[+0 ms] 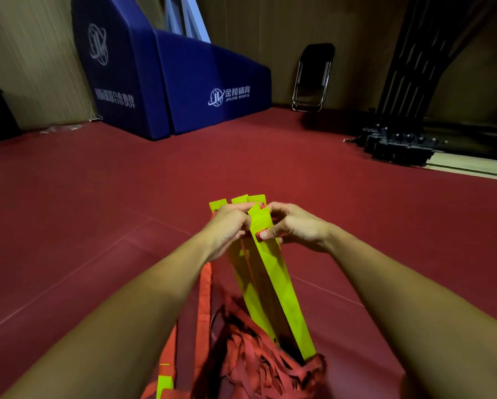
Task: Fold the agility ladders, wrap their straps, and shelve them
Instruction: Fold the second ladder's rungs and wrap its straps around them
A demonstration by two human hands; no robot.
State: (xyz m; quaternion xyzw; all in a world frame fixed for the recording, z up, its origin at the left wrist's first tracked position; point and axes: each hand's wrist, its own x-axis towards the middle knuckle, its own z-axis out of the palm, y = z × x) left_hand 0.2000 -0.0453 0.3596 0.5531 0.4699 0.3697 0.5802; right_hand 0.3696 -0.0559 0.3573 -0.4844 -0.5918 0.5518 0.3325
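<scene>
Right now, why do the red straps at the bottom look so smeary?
Head view: the red straps are motion-blurred at the bottom edge; the yellow rungs look sharper; the wide lens curves the wall lines; the corners are dim.

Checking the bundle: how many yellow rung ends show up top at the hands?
4 rung ends: one leftmost above the left hand, two side by side behind, one nearest beside the right hand. Others may be hidden.

Blue padded base (pixel 212 90): white logo, "金陵体育 JINLING SPORTS". Left face: white Chinese line, blurred, unreadable.
</scene>
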